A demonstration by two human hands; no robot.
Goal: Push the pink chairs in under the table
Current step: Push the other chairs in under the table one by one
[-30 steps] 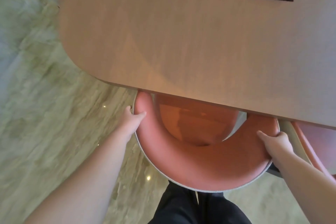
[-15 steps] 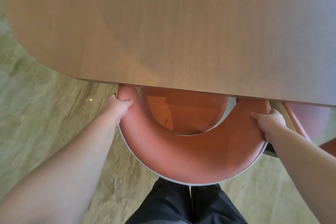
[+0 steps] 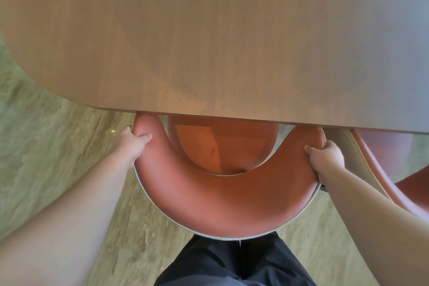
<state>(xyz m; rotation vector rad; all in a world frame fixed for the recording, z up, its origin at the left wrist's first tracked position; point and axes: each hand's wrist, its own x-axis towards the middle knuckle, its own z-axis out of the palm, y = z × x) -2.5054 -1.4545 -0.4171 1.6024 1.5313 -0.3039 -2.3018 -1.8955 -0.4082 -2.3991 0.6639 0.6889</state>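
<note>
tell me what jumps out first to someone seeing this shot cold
The curved pink chair fills the lower middle, its back gripped at either end by the left hand and right hand. Its seat is partly tucked beneath the wooden table, which covers the upper half. A second pink chair peeks in at the right edge.

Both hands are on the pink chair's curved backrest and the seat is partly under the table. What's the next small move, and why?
Probably one more short, even push forward. The left hand and right hand grip the two ends of the pink chair backrest, whose tips just meet the table edge, while much of the seat and the back curve sit outside it. Equal pressure should keep it clear of the neighbouring chair.
</note>
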